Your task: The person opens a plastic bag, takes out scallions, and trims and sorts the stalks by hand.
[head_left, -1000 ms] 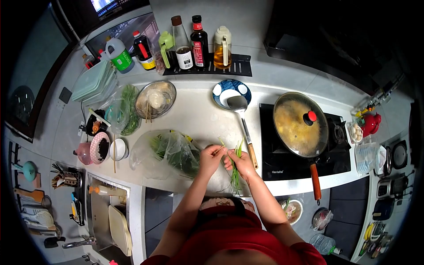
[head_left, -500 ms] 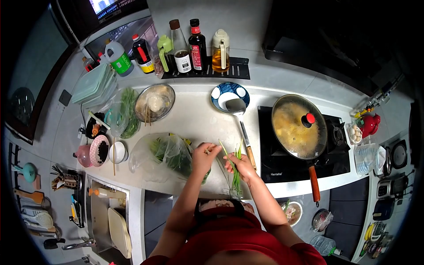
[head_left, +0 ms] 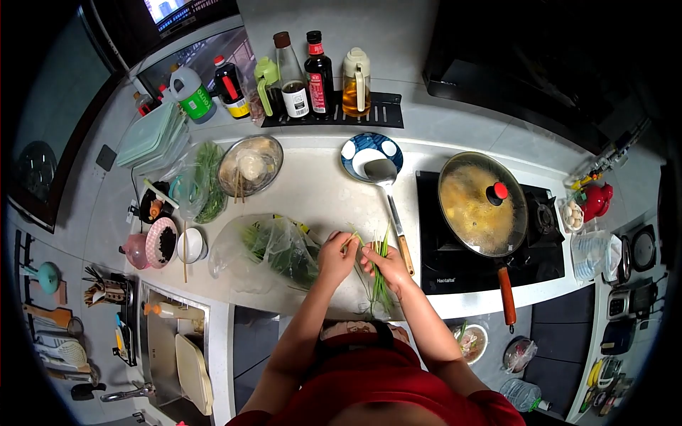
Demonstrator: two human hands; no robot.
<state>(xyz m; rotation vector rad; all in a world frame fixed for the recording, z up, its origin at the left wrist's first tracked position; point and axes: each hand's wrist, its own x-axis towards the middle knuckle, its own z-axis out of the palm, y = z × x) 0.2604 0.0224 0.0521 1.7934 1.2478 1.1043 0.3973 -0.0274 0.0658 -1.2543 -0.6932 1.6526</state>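
Note:
In the head view my right hand (head_left: 387,265) is closed around a bunch of thin green chives (head_left: 381,287), whose ends hang down toward the counter's front edge. My left hand (head_left: 337,258) is just left of it, fingers pinched on the tip of one chive stalk that reaches across from the bunch. Beside my left hand lies a clear plastic bag (head_left: 273,248) with leafy greens inside. A spatula (head_left: 393,209) rests with its blade on a blue-and-white plate (head_left: 369,151), its wooden handle ending close to my right hand.
A lidded pan (head_left: 474,213) of bubbling food sits on the black gas stove (head_left: 455,273), its handle toward the front. At left are a metal bowl (head_left: 270,170), bagged greens (head_left: 211,177) and a white bowl (head_left: 190,245). Bottles (head_left: 319,78) line the back; a sink (head_left: 160,341) is front left.
My left hand has moved slightly right and down, closer to my right hand, and its fingers now meet the chive stalk. The right hand still holds the bunch.

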